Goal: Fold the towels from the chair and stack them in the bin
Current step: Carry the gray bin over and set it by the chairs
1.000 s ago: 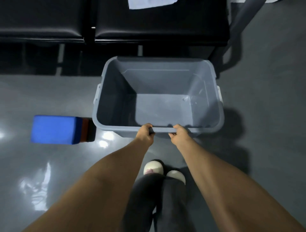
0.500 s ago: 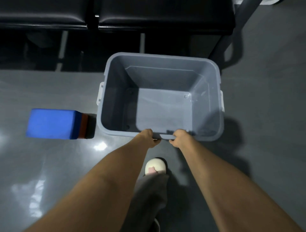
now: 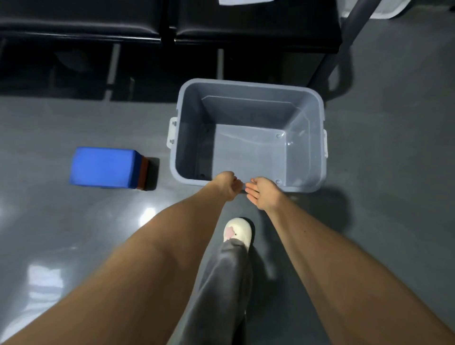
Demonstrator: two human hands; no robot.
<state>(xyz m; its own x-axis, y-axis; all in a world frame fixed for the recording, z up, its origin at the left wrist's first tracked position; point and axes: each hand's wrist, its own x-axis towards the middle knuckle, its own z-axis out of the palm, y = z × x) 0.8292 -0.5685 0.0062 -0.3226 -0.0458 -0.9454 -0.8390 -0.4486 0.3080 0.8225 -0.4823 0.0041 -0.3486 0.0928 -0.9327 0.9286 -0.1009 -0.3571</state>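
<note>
Towels (image 3: 246,2): none folded and none stacked, so nearly the whole task is left.

The grey floor (image 3: 73,118) fills most of the view, glossy, with bright patches of reflected light on the left. Along the top runs a row of black padded chairs (image 3: 86,22), dark beneath the seats. In front of them the grey bin (image 3: 246,83) stands upright on the floor with its mouth open. Its bottom is bare and nothing lies inside. A blue block (image 3: 105,167) lies on the floor to the bin's left, well apart from it, with a brownish end facing the bin.

Both bare forearms reach down toward the bin's near rim. The left hand (image 3: 227,184) is at that rim with its fingers curled, seemingly hooked round the lip. The right hand (image 3: 264,194) is just beside it, palm showing and fingers straight, holding nothing. Whether its fingertips touch the rim I cannot tell. Below the hands, one pale slipper (image 3: 237,231) pokes out from a grey trouser leg.

Smallest is the only trace of a towel, a white edge on the seat of the chair behind the bin, cut off by the top of the view and well apart from both hands. My judgement is that the bin is only being placed — fetching, folding and stacking all remain.
</note>
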